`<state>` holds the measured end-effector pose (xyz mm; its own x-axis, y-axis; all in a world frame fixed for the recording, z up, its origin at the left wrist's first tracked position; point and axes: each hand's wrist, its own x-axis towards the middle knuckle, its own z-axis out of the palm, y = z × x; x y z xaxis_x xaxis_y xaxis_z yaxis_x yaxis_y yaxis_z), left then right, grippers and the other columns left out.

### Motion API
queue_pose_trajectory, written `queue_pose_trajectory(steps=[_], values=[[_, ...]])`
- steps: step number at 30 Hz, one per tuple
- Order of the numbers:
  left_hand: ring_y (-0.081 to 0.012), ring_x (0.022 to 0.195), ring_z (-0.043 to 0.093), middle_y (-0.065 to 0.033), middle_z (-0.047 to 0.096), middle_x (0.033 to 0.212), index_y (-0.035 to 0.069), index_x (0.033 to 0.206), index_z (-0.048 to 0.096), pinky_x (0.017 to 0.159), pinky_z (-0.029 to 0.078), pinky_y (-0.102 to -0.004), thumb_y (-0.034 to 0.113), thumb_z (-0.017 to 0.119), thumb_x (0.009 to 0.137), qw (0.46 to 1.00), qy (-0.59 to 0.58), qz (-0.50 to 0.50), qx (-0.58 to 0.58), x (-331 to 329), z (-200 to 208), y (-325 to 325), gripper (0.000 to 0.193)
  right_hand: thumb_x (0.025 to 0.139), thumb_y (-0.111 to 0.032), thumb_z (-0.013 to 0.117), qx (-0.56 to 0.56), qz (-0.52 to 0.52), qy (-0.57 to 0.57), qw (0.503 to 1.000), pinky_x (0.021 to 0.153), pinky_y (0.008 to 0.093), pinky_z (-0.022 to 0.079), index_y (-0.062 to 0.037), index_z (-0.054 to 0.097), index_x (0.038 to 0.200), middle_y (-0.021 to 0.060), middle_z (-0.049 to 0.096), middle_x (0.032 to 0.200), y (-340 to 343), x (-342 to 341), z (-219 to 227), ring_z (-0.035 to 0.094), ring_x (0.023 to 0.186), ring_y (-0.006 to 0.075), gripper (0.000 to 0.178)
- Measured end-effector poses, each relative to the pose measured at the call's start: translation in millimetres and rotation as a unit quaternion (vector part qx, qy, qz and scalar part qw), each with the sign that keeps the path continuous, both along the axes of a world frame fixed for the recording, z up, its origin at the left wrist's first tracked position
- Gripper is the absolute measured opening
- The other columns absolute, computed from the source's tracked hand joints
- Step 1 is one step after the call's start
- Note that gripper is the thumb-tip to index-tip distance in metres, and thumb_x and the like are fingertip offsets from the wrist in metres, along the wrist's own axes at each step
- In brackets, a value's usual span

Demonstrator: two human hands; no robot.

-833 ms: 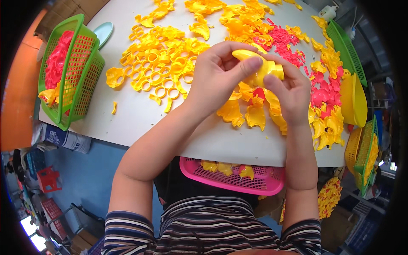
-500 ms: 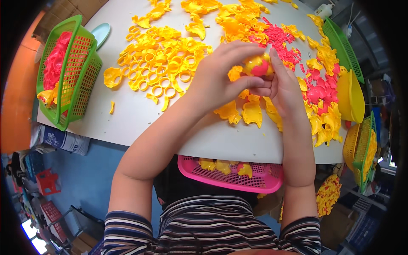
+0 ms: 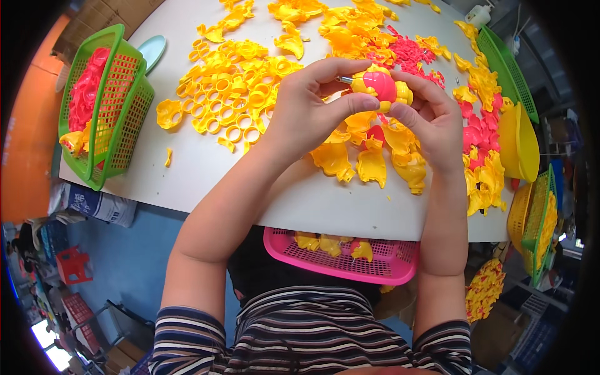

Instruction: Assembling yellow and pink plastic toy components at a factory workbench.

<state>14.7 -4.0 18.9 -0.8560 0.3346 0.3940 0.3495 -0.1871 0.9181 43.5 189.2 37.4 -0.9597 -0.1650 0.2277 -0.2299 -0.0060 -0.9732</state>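
L hand (image 3: 306,103) pinches one side of yellow-and-pink toy part (image 3: 379,84), R hand (image 3: 437,122) grips the other; it's held up over white table (image 3: 187,175), w/ yellow shells (image 3: 333,161) just below. Metal rod (image 3: 344,79) juts out L side, prob. a pin, too small to be sure. Yellow rings (image 3: 225,106) lie to L; pink basket (image 3: 340,269) nr table edge.

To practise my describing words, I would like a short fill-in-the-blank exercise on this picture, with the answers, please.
The left hand and right hand hold a toy part coloured reddish-pink and ____.
The basket at the left end of the table is ____.
The floor is ____.
The sleeves are ____.
Missing words: yellow; green; blue; striped.
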Motion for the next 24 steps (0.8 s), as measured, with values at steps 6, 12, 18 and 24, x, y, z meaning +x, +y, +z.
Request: queue_pose_trajectory(steps=[6, 12, 18, 24], values=[[-0.0135, 0.089, 0.062, -0.0089, 0.063, 0.100, -0.001, 0.114, 0.056, 0.080, 0.051, -0.0246, 0.010, 0.068, 0.081, 0.997, -0.029, -0.049, 0.044, -1, -1, 4, 0.037, 0.076, -0.003, 0.070, -0.027, -0.010, 0.129, 0.991, 0.076, 0.0247, 0.052, 0.0032, 0.056, 0.113, 0.0099, 0.061, 0.103, 2, 3, -2, 0.061, 0.092, 0.0140, 0.040], [-0.0116, 0.084, 0.062, -0.0088, 0.062, 0.094, 0.001, 0.112, 0.056, 0.070, 0.049, -0.0213, 0.018, 0.065, 0.084, 0.991, -0.129, 0.028, 0.000, -14, -6, -2, 0.033, 0.083, -0.015, 0.064, 0.173, -0.083, -0.074, 0.979, 0.067, 0.0230, 0.052, -0.0021, 0.059, 0.111, 0.0059, 0.063, 0.101, 31, -12, 12, 0.062, 0.080, 0.0116, 0.032], [-0.0125, 0.086, 0.063, -0.0103, 0.061, 0.097, 0.001, 0.112, 0.055, 0.072, 0.050, -0.0214, 0.020, 0.066, 0.084, 0.997, -0.065, 0.040, 0.004, -10, -9, 8, 0.036, 0.080, -0.019, 0.067, 0.443, -0.319, -0.053, 0.836, 0.061, 0.0233, 0.050, -0.0008, 0.065, 0.100, 0.0057, 0.067, 0.085, 153, -54, 17, 0.062, 0.068, 0.0111, 0.028], [-0.0125, 0.084, 0.063, -0.0087, 0.061, 0.094, 0.000, 0.110, 0.055, 0.070, 0.050, -0.0207, 0.019, 0.067, 0.084, 0.996, -0.031, 0.088, -0.014, -12, -9, 3, 0.035, 0.071, -0.012, 0.069, 0.571, -0.200, -0.146, 0.782, 0.057, 0.0274, 0.048, -0.0002, 0.069, 0.082, 0.0080, 0.066, 0.070, 179, -78, 3, 0.061, 0.063, 0.0127, 0.016]])
